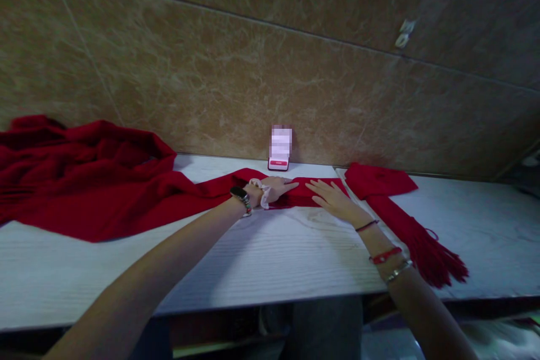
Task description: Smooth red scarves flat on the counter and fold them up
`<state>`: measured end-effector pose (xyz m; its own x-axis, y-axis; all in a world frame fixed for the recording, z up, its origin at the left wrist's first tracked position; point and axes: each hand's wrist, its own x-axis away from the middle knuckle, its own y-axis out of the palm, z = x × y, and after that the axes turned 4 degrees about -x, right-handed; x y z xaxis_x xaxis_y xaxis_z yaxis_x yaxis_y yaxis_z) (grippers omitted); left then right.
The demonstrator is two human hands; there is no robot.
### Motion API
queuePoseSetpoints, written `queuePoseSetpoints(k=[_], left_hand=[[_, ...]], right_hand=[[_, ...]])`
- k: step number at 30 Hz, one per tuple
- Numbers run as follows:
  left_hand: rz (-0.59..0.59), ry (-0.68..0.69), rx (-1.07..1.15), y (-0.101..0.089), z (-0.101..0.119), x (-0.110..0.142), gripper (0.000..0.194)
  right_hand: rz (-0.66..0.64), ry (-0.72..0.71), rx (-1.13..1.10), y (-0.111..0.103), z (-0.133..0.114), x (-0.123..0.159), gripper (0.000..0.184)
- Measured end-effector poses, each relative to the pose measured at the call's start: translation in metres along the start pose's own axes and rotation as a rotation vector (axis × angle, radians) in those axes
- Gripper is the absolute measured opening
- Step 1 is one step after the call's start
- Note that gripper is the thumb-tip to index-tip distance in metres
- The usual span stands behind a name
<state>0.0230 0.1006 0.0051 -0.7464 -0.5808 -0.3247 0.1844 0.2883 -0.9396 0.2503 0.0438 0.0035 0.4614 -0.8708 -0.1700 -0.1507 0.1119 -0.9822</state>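
A long red scarf (139,202) lies across the white table, bunched up at the left and narrowed to a folded strip at the middle. My left hand (276,187) rests on that strip with its fingers stretched to the right. Facing it, my right hand (335,201) lies flat on the strip, fingers spread and pointing left. A short stretch of red cloth shows between the fingertips. To the right of my right hand the red cloth turns at an angle, and its fringed end (430,253) slants toward the table's front edge.
A phone (279,149) with a lit screen leans against the brown marbled wall (202,79) behind the strip. The white wood-grain table (261,270) runs along the wall, its front edge near me. A small pale fitting (405,34) is on the wall at the upper right.
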Motion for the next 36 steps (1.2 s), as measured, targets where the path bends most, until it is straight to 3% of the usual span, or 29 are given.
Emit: queuePoseSetpoints(k=[7,12,16,22,27,32,36], left_hand=[[-0.052,0.062,-0.091,-0.025,-0.012,0.011,0.050],[-0.141,0.088,-0.117,-0.006,-0.027,0.019,0.055],[-0.108,0.038,-0.074,0.011,-0.034,0.026,0.057],[-0.127,0.004,-0.015,0.007,-0.024,0.034,0.053],[-0.078,0.028,0.038,0.010,-0.020,0.035,0.052],[-0.094,0.006,0.020,0.013,-0.014,0.037,0.053],[-0.115,-0.084,-0.021,0.014,-0.010,0.039,0.062]], right_hand=[[0.000,-0.137,-0.013,-0.002,-0.010,-0.001,0.045],[0.025,-0.154,0.055,0.008,-0.011,-0.004,0.044],[0.025,-0.168,0.079,0.009,-0.012,-0.004,0.044],[0.016,-0.152,-0.015,0.003,-0.012,-0.005,0.043],[0.123,0.003,-0.036,0.003,-0.024,-0.021,0.046],[0.055,-0.019,0.048,0.009,-0.040,-0.037,0.046],[0.024,0.054,0.103,0.011,-0.027,-0.032,0.045]])
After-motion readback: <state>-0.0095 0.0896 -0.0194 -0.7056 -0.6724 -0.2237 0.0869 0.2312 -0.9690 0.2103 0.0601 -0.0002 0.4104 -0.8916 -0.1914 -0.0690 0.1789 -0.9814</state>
